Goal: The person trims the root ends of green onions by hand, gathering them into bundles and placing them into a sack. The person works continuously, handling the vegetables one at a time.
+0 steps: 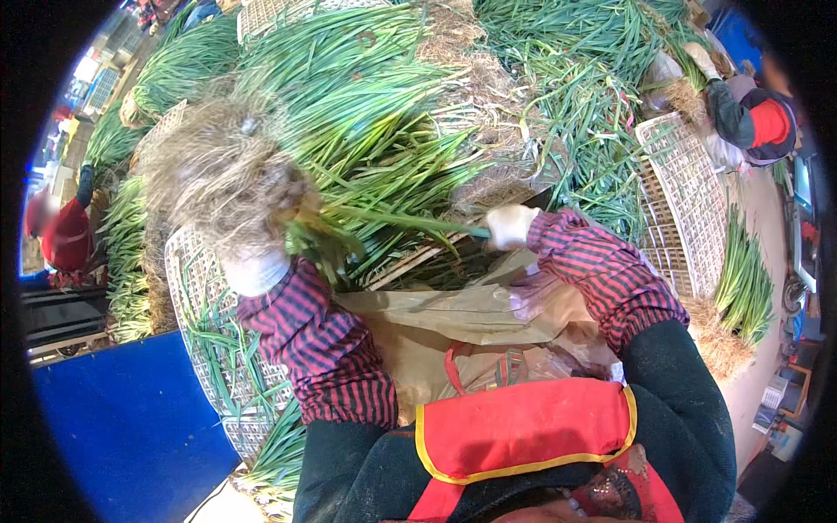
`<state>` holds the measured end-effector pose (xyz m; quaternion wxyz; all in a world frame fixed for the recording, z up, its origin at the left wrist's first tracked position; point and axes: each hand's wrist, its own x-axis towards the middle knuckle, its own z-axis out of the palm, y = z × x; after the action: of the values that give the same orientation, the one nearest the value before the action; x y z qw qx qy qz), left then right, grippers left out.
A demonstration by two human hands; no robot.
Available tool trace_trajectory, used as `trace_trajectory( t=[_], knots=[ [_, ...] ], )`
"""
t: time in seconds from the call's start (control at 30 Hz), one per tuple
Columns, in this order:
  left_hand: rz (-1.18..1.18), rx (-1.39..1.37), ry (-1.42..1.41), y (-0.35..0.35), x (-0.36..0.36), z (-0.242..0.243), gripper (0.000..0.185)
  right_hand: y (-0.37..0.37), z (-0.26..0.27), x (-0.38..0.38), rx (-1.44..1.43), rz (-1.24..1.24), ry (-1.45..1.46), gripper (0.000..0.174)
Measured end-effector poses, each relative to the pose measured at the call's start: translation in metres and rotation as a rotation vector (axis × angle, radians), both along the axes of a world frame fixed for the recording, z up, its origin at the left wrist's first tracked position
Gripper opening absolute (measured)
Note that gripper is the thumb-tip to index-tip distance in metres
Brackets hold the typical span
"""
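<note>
My left hand [258, 271], in a whitish glove, grips a bunch of leafy green stalks whose shaggy tan roots [219, 173] stick up beyond it. The bunch is blurred by motion, and my fingers are mostly hidden behind it. My right hand [512, 227], also gloved, is closed around the ends of a few long green leaves [418, 222] that stretch across from the bunch. A dark flat thing [539, 199] shows just beyond the right glove; I cannot tell what it is. Under and past both hands lies a heap of green stalks [392, 150].
Pale plastic crates [686, 202] stand at the right, and another lattice crate [203, 314] at the left. A blue panel [131, 425] fills the lower left. A tan plastic sheet [444, 314] lies before me. Co-workers sit at the right [752, 118] and the far left [65, 235].
</note>
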<state>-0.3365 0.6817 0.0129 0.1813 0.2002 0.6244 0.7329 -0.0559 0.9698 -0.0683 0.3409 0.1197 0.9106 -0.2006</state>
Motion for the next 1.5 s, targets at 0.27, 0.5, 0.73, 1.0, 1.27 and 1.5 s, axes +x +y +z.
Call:
trace_trajectory(
  t=[0.27,0.5,0.73,1.0,1.27,1.5],
  knots=[
    [0.143,0.072,-0.150,-0.051,0.005,-0.025,0.030,-0.041,-0.087,0.026,-0.254,-0.311,0.011,0.078],
    [-0.039,0.045,-0.075,0.007,0.023,-0.013,0.030,-0.049,-0.115,0.009,-0.864,-0.751,-0.010,0.053],
    [-0.419,0.279,-0.420,0.082,0.066,0.077,0.048,-0.018,-0.018,-0.013,-0.997,-0.874,0.346,0.030],
    [-0.715,0.048,0.557,0.144,0.057,0.015,0.047,0.025,0.078,-0.012,-0.632,-0.744,0.616,0.024],
    [-0.732,-0.079,0.810,0.169,0.078,0.009,0.052,0.044,0.118,0.001,-0.823,-0.766,0.572,0.021],
    [-0.357,-0.358,1.412,0.169,0.081,0.015,0.048,0.065,0.119,0.004,-0.792,-0.700,0.919,0.032]
  ],
)
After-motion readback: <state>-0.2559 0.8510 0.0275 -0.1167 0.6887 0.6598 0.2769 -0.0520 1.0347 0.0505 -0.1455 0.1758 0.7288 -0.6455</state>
